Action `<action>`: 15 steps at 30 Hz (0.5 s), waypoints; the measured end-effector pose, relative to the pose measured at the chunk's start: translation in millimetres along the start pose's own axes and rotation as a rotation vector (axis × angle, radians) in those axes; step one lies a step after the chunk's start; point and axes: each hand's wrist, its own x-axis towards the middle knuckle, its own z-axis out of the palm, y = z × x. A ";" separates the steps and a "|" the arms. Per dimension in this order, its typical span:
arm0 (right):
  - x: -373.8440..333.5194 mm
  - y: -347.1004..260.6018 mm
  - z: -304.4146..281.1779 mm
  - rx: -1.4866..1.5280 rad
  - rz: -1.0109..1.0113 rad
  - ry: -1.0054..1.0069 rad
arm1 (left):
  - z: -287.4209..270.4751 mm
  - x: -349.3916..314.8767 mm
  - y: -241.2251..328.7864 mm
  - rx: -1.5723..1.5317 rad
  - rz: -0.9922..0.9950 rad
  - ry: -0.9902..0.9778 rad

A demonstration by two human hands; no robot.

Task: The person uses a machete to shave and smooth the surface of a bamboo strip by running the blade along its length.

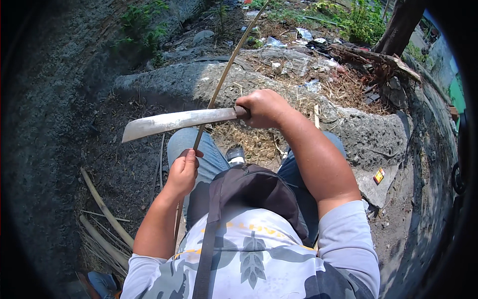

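The left hand (183,172) is wrapped around a long, thin stick (229,65), with the thumb pressed along it. The stick is tan and brown. It slants up and to the right, past the rough ground ahead, and its low end goes down beside the left forearm.

The right hand (266,108) makes a tight fist around the dark handle (242,112) of a big knife (179,122). The wide, gray blade points to the left and passes in front of the stick, a little above the left hand. I cannot tell if the blade touches the stick.

Both hands are up over the knees, apart from each other. The person sits in blue jeans (191,142), with a black bag (259,192) on the lap. A shoe (236,156) peeks out between the legs.

Pale, bent poles (103,207) lie on the ground at the lower left. A big gray rock slab (164,82) is in front. A small yellow and red packet (379,176) lies to the right. Farther off are bits of trash (304,34) and a tree trunk (402,27).
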 end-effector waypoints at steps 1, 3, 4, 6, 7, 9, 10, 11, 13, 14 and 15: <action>1.6 -3.1 -1.4 -0.034 0.042 -0.036 | 0.8 3.3 -7.4 0.106 0.092 0.038; 1.8 2.1 -8.5 -0.013 0.061 -0.057 | 3.0 9.5 -15.7 0.213 0.183 0.076; 2.1 4.9 -11.0 0.006 0.082 -0.078 | 4.8 14.7 -15.6 0.234 0.232 0.079; 2.9 5.0 -10.3 0.040 0.126 -0.100 | 5.1 19.4 -19.0 0.256 0.282 0.081; 3.1 6.3 -10.2 -0.007 0.129 -0.098 | 5.0 21.6 -19.3 0.246 0.241 0.066; 2.5 7.8 -12.7 -0.055 0.135 -0.091 | 5.7 22.3 -16.0 0.238 0.205 0.049; 0.0 7.9 -13.9 -0.062 0.125 -0.080 | 9.1 18.1 -7.9 0.164 0.147 0.042; -2.4 7.7 -14.6 -0.069 0.115 -0.069 | 10.9 15.7 -3.3 0.090 0.090 0.034; -5.5 3.2 -10.2 -0.078 0.096 -0.031 | 10.8 8.5 -6.9 0.029 0.075 0.028; -6.1 1.3 -8.6 -0.087 0.072 0.002 | 10.4 6.4 -7.7 -0.036 0.058 0.027; -6.6 0.5 -8.7 -0.083 0.060 0.014 | 8.9 6.2 -4.6 -0.048 0.052 0.007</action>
